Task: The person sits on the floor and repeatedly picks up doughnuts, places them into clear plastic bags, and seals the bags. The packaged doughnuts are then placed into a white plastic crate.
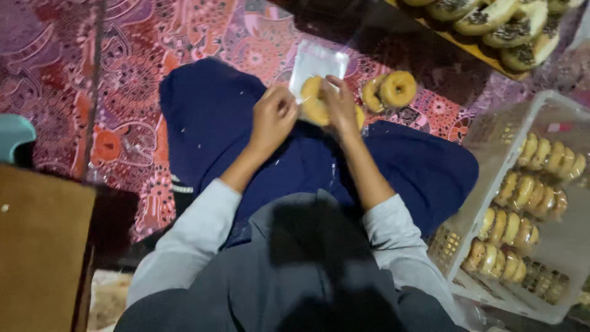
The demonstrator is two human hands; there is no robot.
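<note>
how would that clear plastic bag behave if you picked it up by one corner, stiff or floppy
Probably floppy: the thin clear plastic bag looks like see-through film lying flat. Likely very light when empty, yet it would sag once the round golden doughnut, held at its mouth by the left hand and right hand, is inside. Possibly slippery.

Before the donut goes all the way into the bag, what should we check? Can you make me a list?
1. Bag mouth open: cannot tell, the hands hide it.
2. Donut held firmly: ok, right hand grips it at the bag's edge.
3. Left hand steadying the bag: cannot tell, its fingers curl beside the donut.
4. More donuts within reach: ok, spare donuts lie on the mat just beyond.
5. Place for bagged ones: ok, the crate at right holds rows with bare space left.
</note>
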